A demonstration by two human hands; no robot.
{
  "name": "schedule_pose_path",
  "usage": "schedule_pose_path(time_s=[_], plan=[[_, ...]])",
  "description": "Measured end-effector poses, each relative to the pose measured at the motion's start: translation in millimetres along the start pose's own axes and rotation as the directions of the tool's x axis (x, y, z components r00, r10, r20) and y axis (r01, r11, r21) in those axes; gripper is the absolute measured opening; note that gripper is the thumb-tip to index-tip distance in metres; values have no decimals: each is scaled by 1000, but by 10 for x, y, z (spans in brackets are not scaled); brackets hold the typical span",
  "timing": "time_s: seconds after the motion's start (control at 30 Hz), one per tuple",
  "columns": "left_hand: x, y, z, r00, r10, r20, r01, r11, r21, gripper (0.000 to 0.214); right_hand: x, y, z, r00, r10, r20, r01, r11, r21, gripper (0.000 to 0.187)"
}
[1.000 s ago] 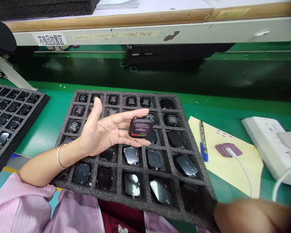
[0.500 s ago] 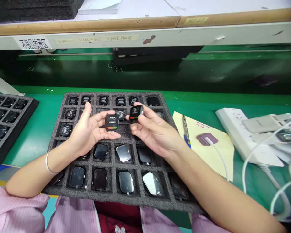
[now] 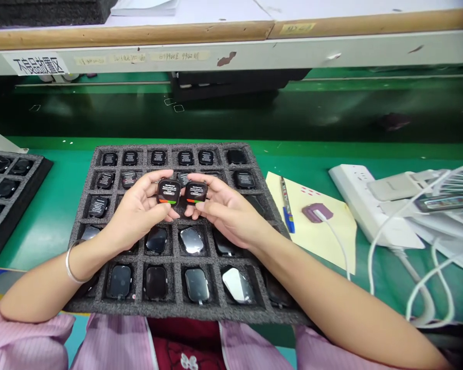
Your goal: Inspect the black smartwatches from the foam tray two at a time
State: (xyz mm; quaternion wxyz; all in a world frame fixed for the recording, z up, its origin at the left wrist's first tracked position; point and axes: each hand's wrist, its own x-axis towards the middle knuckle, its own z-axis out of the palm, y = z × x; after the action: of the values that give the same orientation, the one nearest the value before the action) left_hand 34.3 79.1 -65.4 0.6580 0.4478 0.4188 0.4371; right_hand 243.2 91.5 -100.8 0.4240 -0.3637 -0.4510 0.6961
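Note:
My left hand (image 3: 141,208) grips a black square smartwatch body (image 3: 168,192), thumb at its lower edge. A second smartwatch body (image 3: 196,192) is pinched in my right hand (image 3: 231,213). The two watches are side by side, a small gap between them, with lit screens facing me. Both screens show white text above a red, orange and green strip. Beneath my hands lies a dark grey foam tray (image 3: 170,307) with rows of square pockets. Its far pockets hold watches with text on their screens; dark or reflective ones sit in the near rows. My hands and forearms hide some pockets.
Another foam tray of watches (image 3: 7,187) lies at the left. To the right, a blue-capped pen (image 3: 287,205) and a purple charging puck (image 3: 312,212) rest on yellow paper (image 3: 332,246). Beyond are a white power strip (image 3: 374,205) and loose white cables. A shelf edge (image 3: 247,56) runs across the back.
My left thumb has closed onto its watch, which lay on open fingers before. My right hand has moved left and turned its watch to face me, beside the other. The view has shifted slightly.

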Motion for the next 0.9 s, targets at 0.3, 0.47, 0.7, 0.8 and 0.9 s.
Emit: schedule_pose_path(time_s=[0.3,0.47,0.7,0.8,0.9], plan=[[16,-34,14,999,29,28,-30,998,53,47,-7,21,21,996,-43,77,45,999,-20,48],[4,-49,3,998,42,43,-44,998,45,48,-12,16,17,994,-71,88,75,996,-45,44],[4,-29,41,999,2,42,-1,1000,-28,51,-16,-11,22,996,-79,53,80,997,-15,48],[8,-22,51,999,-8,39,9,1000,-24,50,-13,-13,23,995,-81,49,82,996,-26,47],[15,-25,44,999,-5,38,6,1000,-19,50,-9,-12,21,995,-82,56,83,996,-26,47]])
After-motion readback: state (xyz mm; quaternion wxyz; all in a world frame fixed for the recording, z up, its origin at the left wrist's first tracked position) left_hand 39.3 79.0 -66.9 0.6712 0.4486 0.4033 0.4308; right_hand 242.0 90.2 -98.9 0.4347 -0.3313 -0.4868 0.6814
